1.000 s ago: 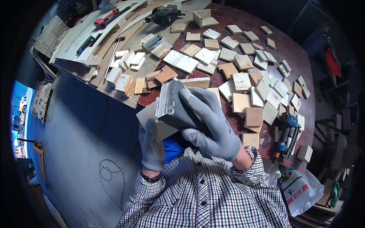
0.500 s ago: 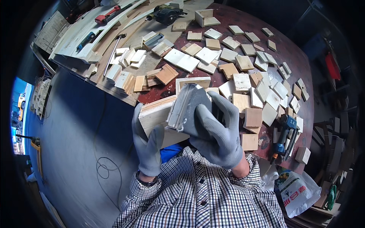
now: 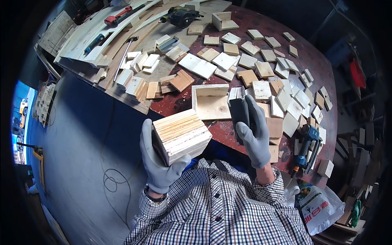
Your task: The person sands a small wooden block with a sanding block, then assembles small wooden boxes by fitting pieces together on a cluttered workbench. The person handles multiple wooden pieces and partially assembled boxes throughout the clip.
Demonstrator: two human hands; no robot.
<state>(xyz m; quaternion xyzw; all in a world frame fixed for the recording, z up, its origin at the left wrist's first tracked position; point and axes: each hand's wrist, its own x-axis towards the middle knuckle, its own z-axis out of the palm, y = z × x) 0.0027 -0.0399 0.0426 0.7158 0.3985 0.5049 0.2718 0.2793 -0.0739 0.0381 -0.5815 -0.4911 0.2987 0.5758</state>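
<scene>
My left hand point(image 3: 158, 161), in a grey knit glove, is closed around a thick plywood block point(image 3: 182, 132) with striped, layered edges facing up. I cannot tell whether it is one piece or several stacked. In my gloved right hand point(image 3: 256, 141) is a flat, dark grey block point(image 3: 239, 109) with a pale, rough end, held upright between thumb and fingers. The two blocks are apart. Just beyond them, on the dark red table point(image 3: 175, 103), sits an open wooden corner piece point(image 3: 211, 102) with two raised sides.
Many small wooden pieces point(image 3: 223, 61) cover the table. A blue nail gun point(image 3: 304, 149) lies at its right edge. Toward the back left are a hammer point(image 3: 123, 57), a red tool point(image 3: 118, 17) and a dark power tool point(image 3: 181, 16). A cable point(image 3: 112, 179) loops over the floor.
My right hand has drawn the dark block away to the right and turned it upright. The plywood block in my left hand has tilted, showing its striped edges.
</scene>
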